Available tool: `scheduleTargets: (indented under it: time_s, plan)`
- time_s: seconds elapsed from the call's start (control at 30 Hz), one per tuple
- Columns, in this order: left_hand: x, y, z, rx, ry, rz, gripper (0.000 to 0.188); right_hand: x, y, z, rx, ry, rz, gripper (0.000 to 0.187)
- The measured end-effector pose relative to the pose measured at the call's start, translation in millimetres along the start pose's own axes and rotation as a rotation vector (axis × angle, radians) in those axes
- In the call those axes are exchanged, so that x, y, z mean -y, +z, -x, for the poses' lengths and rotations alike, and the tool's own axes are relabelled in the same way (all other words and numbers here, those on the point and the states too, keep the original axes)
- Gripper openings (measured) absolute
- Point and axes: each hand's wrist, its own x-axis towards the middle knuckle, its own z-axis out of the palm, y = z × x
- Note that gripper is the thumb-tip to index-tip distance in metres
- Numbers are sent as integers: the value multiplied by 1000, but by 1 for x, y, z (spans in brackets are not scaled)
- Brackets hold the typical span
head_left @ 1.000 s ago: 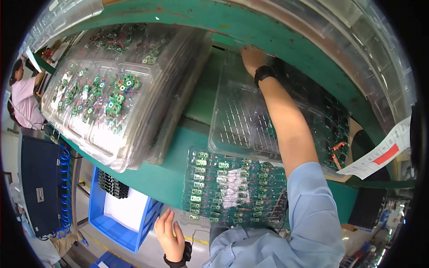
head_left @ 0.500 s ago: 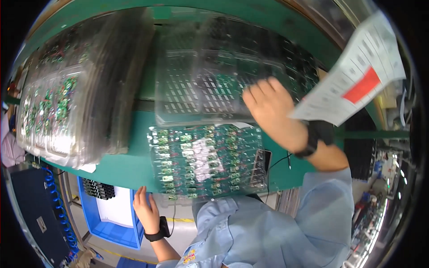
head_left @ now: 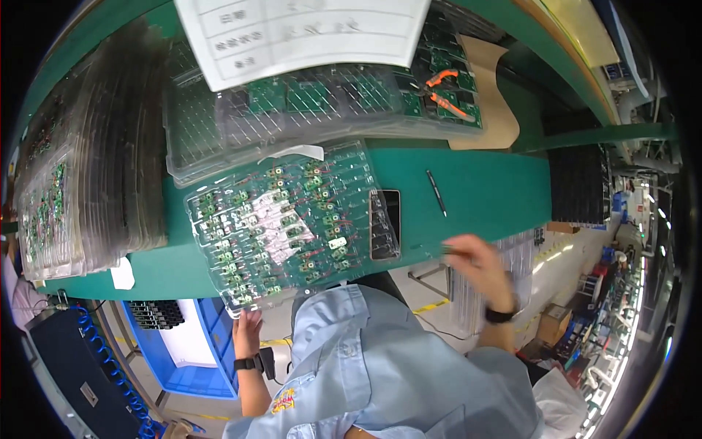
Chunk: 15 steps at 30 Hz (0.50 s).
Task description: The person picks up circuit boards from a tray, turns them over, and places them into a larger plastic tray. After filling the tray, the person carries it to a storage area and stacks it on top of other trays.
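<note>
A clear plastic tray (head_left: pixel 300 245) with rows of small green circuit boards and red wires lies slanted at the near edge of the green table. Bunched pale pieces (head_left: pixel 276 233) show in its middle. My left hand (head_left: pixel 247 331) grips the tray's near-left corner, with the fingertips partly hidden by the rim. To the right of the tray, my right hand (head_left: pixel 479 269) hovers by the table's front edge, its fingers pointing left. Motion blurs those fingers, and I cannot tell if they hold anything. A dark phone (head_left: pixel 385 219) lies partly under the tray's right edge.
Stacked clear trays (head_left: pixel 95 175) stand at the left. Behind the tray, more trays (head_left: pixel 241 135) carry orange-handled pliers (head_left: pixel 446 99). A printed white sheet (head_left: pixel 307 36) hangs in front of them. A pen (head_left: pixel 436 194) lies on the green table (head_left: pixel 497 183). Below is a blue bin (head_left: pixel 201 377).
My right hand has left the back trays and come down to the right front. My left hand has come up to the tray corner. The tray sits more slanted, and the view has shifted right.
</note>
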Motion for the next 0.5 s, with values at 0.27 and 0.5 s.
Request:
scheduleTargets:
  time_s: [0.27,0.5]
  plan:
    - [19,22,-25,139,-159,282,26,-137,157,-17,-207,434,-836,25]
    - [28,40,-28,113,-124,427,19,-157,156,-16,-263,235,183,26]
